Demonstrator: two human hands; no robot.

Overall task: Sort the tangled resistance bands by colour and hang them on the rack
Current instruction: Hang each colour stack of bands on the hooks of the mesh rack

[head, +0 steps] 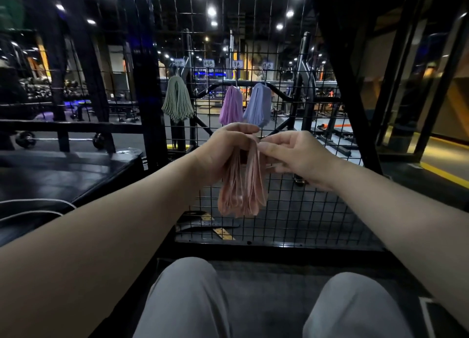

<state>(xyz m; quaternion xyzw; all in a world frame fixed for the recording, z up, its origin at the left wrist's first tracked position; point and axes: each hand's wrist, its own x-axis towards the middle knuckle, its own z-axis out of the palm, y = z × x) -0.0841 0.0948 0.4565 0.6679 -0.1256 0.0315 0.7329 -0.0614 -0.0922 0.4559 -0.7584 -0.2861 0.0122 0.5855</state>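
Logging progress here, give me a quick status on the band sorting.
Left hand grips pink bands; right hand pinches their top. Green bundle, purple bundle and blue bundle hang on the rack. Nothing visibly blocking.

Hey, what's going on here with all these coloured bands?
A seated person holds a bundle of pink bands in front of a wire grid rack. The left hand grips the top of the bundle, and the right hand pinches it just beside the left. Three sorted bundles hang on the rack: green bands, purple bands and blue bands. The pink ones are not yet hung.
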